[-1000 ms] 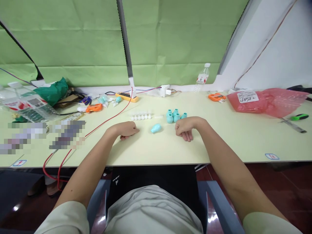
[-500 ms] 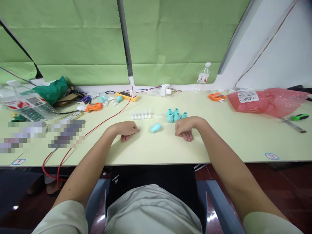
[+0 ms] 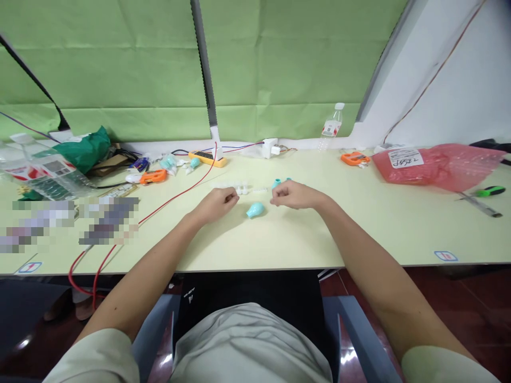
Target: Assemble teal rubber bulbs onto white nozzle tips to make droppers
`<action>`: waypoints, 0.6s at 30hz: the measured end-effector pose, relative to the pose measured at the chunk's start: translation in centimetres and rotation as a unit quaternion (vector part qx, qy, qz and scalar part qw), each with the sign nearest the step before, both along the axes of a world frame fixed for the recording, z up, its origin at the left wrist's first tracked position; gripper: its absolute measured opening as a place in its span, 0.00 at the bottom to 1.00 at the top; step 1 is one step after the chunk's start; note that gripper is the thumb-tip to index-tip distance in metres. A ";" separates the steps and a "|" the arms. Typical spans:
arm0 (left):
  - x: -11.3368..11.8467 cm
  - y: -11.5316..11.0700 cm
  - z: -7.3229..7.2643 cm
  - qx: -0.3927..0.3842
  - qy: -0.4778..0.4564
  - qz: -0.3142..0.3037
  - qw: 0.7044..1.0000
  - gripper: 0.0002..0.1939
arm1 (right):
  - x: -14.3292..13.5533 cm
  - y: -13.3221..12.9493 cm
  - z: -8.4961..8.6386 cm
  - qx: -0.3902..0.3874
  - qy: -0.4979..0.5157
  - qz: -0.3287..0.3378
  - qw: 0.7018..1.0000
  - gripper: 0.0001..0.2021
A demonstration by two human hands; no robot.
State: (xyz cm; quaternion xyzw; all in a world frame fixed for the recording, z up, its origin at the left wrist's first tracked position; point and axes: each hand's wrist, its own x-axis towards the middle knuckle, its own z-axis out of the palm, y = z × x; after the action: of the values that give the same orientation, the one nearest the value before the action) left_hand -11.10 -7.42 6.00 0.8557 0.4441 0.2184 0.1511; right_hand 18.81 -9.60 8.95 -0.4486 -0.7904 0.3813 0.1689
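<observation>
A turquoise rubber-looking bulb (image 3: 255, 209) lies on its side between my two hands. My left hand (image 3: 217, 206), fingers curled together, is over the near side of a row of small white plastic pieces (image 3: 242, 189) and hides part of it. My right hand (image 3: 294, 194) is closed too, in front of a group of upright turquoise bulbs (image 3: 276, 183), most of which it covers. Whether either hand has anything between its fingers is hidden. Beside the white row lies a smaller strip of clear pieces (image 3: 261, 190).
Water bottles (image 3: 59, 169) and a green bag (image 3: 85, 149) stand at the left. A red cable (image 3: 175, 198) crosses the table. On the right lie an orange tool (image 3: 355, 158), a pink bag (image 3: 439, 166) and a green-handled screwdriver (image 3: 491, 191).
Both hands have lifted from their resting spots and moved farther over the table, left toward the white row, right across the turquoise group. The single bulb has stayed put.
</observation>
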 end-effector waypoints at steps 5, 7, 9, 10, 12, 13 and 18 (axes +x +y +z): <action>0.7 0.6 -0.9 0.150 -0.035 -0.001 0.988 0.07 | -4.1 -1.4 -1.7 0.314 0.044 0.039 0.948 0.07; 0.6 0.7 -1.0 0.144 -0.036 0.001 0.989 0.07 | -5.5 -2.0 -2.5 0.356 -0.019 0.076 0.931 0.17; 0.4 0.8 -1.0 0.130 -0.032 0.008 0.991 0.08 | -6.2 -2.2 -3.4 0.354 -0.087 0.093 0.926 0.20; 0.4 0.7 -1.0 0.125 -0.031 0.012 0.992 0.07 | -6.4 -2.2 -3.8 0.347 -0.116 0.096 0.926 0.19; 0.4 0.7 -0.9 0.118 -0.033 0.014 0.992 0.07 | -6.4 -1.8 -4.5 0.333 -0.142 0.097 0.927 0.17; 0.4 0.7 -0.9 0.115 -0.035 0.013 0.993 0.07 | -6.2 -1.6 -4.8 0.327 -0.142 0.099 0.929 0.18; 0.4 0.6 -0.7 0.096 -0.046 0.005 0.994 0.08 | -5.4 -0.5 -5.7 0.305 -0.096 0.100 0.942 0.24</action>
State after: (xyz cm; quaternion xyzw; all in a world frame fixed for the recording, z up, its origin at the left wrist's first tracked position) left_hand -10.69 -6.79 5.30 0.8530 0.4179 0.2999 0.0877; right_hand 13.44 -10.07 3.26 -0.3286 -0.9222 0.0919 0.1819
